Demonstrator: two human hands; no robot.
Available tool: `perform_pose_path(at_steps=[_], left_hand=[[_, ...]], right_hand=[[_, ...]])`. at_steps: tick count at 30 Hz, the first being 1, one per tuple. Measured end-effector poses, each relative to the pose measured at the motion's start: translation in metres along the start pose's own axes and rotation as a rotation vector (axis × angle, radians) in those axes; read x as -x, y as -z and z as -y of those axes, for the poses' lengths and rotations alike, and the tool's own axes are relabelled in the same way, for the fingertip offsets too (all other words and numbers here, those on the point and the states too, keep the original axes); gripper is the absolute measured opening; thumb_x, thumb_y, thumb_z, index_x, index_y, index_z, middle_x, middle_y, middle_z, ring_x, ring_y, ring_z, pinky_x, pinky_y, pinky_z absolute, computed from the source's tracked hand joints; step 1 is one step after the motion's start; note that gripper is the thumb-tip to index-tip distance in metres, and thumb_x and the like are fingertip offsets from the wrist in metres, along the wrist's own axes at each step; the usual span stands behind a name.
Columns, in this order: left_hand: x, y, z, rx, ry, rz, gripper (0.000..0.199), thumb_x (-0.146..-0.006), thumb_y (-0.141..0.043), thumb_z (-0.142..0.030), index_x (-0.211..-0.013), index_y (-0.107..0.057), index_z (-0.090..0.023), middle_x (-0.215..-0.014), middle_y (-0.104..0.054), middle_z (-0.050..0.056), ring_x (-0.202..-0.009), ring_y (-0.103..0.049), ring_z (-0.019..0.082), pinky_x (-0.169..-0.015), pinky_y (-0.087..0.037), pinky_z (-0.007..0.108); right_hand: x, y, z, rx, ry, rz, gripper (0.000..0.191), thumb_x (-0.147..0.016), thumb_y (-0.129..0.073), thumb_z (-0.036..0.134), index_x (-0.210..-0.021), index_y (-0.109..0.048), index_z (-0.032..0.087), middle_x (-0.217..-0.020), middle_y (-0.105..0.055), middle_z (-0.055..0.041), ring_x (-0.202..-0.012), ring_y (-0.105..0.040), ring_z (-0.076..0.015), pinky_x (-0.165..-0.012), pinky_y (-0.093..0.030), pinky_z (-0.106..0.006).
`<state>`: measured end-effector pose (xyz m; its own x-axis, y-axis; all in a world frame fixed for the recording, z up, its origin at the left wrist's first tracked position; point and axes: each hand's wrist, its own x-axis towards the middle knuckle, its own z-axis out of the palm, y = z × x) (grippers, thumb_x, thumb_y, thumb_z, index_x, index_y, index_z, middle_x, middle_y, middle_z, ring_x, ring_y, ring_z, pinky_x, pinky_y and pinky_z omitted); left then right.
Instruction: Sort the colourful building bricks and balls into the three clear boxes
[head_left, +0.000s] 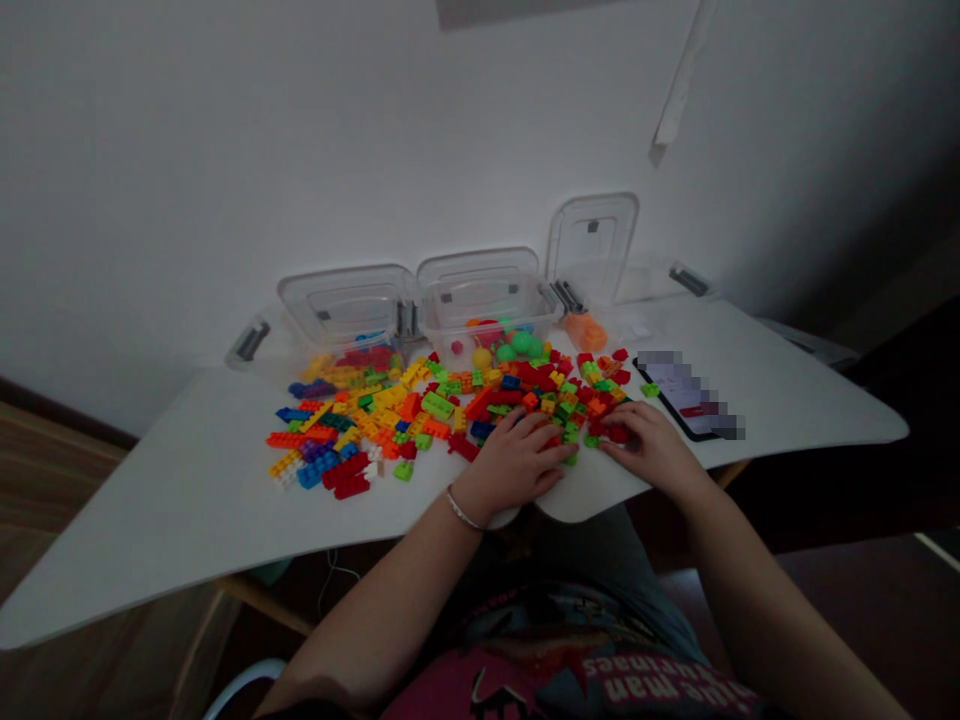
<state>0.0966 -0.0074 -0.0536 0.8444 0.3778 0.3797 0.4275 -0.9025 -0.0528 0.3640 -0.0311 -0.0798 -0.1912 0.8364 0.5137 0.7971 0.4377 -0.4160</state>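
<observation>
A wide heap of colourful toy building bricks (390, 408) spreads across the white table (187, 500). My left hand (517, 462), with a bracelet at the wrist, lies over the heap's near right part. Its fingers are stretched out and apart, touching bricks, and the palm side is hidden. At the heap's right edge, my right hand (654, 445) has its thumb and fingers curled around a red brick (617, 434). A small green brick (592, 441) sits close to that thumb. Between the two hands lie more green, orange and red bricks.
Behind the heap stand clear plastic boxes; the left box (337, 310) has bricks in it, the middle box (487, 300) coloured balls and pieces. An orange item (585, 332) shows at the right box. A phone (679, 395) lies right of my right hand, a green brick (650, 390) on it.
</observation>
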Motion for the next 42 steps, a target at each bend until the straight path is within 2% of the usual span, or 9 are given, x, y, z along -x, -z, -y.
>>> perform_pose_path(at_steps=[7,11,17,20,23,26,30,37,42], left_hand=[[0.0,-0.001,0.0,-0.008,0.009,-0.007,0.036,-0.096,-0.046,-0.04,-0.128,-0.057,-0.03,-0.13,-0.06,0.003,-0.125,-0.047,0.026,-0.11,-0.033,0.049],[0.001,-0.004,0.001,-0.006,0.008,-0.004,0.038,-0.095,-0.049,-0.04,-0.129,-0.057,-0.029,-0.131,-0.06,0.004,-0.126,-0.047,0.026,-0.11,-0.032,0.049],[0.001,-0.004,0.001,0.019,0.019,0.016,0.04,-0.094,-0.048,-0.04,-0.131,-0.055,-0.027,-0.133,-0.059,0.005,-0.127,-0.046,0.026,-0.112,-0.031,0.049],[0.001,-0.003,0.001,0.027,0.029,0.022,0.041,-0.096,-0.046,-0.041,-0.134,-0.054,-0.027,-0.134,-0.059,0.004,-0.128,-0.046,0.025,-0.112,-0.03,0.048],[0.001,-0.002,0.001,0.035,0.045,0.033,0.046,-0.096,-0.045,-0.043,-0.139,-0.048,-0.028,-0.138,-0.056,0.003,-0.13,-0.045,0.025,-0.113,-0.03,0.047],[0.001,-0.001,0.001,0.049,0.062,0.015,0.048,-0.097,-0.045,-0.043,-0.142,-0.044,-0.028,-0.142,-0.053,0.003,-0.131,-0.044,0.025,-0.113,-0.031,0.047],[0.001,0.004,0.002,0.134,0.096,-0.078,0.04,-0.097,-0.044,-0.037,-0.135,-0.053,-0.026,-0.135,-0.059,0.005,-0.127,-0.049,0.022,-0.112,-0.035,0.044],[-0.003,0.016,0.009,0.319,0.285,-0.25,0.048,-0.093,-0.053,-0.032,-0.139,-0.047,-0.023,-0.133,-0.06,0.009,-0.122,-0.054,0.022,-0.105,-0.044,0.042],[-0.008,0.014,0.013,0.333,0.359,-0.276,0.047,-0.088,-0.062,-0.035,-0.133,-0.055,-0.024,-0.123,-0.066,0.008,-0.122,-0.053,0.025,-0.105,-0.042,0.048]], right_hand=[[-0.003,-0.007,-0.001,0.02,-0.06,-0.029,0.01,-0.081,-0.065,0.031,-0.087,-0.068,0.023,-0.097,-0.068,-0.0078,-0.093,-0.062,-0.0255,-0.087,-0.05,-0.045],[-0.002,-0.008,0.001,-0.093,-0.178,-0.157,0.015,-0.08,-0.064,0.035,-0.089,-0.066,0.022,-0.096,-0.067,-0.0075,-0.085,-0.063,-0.0224,-0.07,-0.053,-0.037],[-0.009,-0.02,0.009,-0.65,-0.626,-0.386,0.03,-0.074,-0.069,0.046,-0.09,-0.061,0.022,-0.078,-0.061,0.0005,-0.055,-0.056,-0.0126,-0.046,-0.047,-0.027],[-0.016,-0.022,0.013,-1.017,-0.71,-0.525,0.031,-0.068,-0.074,0.041,-0.086,-0.056,0.023,-0.071,-0.059,0.0051,-0.051,-0.053,-0.0092,-0.043,-0.046,-0.023],[-0.021,-0.021,0.015,-1.161,-0.676,-0.61,0.029,-0.066,-0.074,0.037,-0.08,-0.054,0.023,-0.069,-0.057,0.0058,-0.054,-0.054,-0.0081,-0.042,-0.043,-0.018],[-0.023,-0.021,0.019,-1.208,-0.665,-0.575,0.028,-0.069,-0.07,0.042,-0.079,-0.051,0.023,-0.068,-0.055,0.0057,-0.053,-0.052,-0.0088,-0.039,-0.041,-0.019],[-0.022,-0.024,0.031,-1.166,-0.694,-0.599,0.024,-0.072,-0.068,0.039,-0.082,-0.052,0.025,-0.074,-0.056,0.0048,-0.059,-0.054,-0.0106,-0.039,-0.039,-0.019],[-0.023,-0.029,0.045,-0.749,-0.373,-0.448,0.019,-0.08,-0.062,0.042,-0.089,-0.06,0.025,-0.091,-0.067,-0.0044,-0.086,-0.064,-0.0211,-0.077,-0.054,-0.037],[-0.026,-0.036,0.062,-0.736,-0.289,-0.298,0.022,-0.083,-0.061,0.045,-0.094,-0.063,0.026,-0.098,-0.07,-0.0063,-0.096,-0.065,-0.0245,-0.088,-0.052,-0.042]])
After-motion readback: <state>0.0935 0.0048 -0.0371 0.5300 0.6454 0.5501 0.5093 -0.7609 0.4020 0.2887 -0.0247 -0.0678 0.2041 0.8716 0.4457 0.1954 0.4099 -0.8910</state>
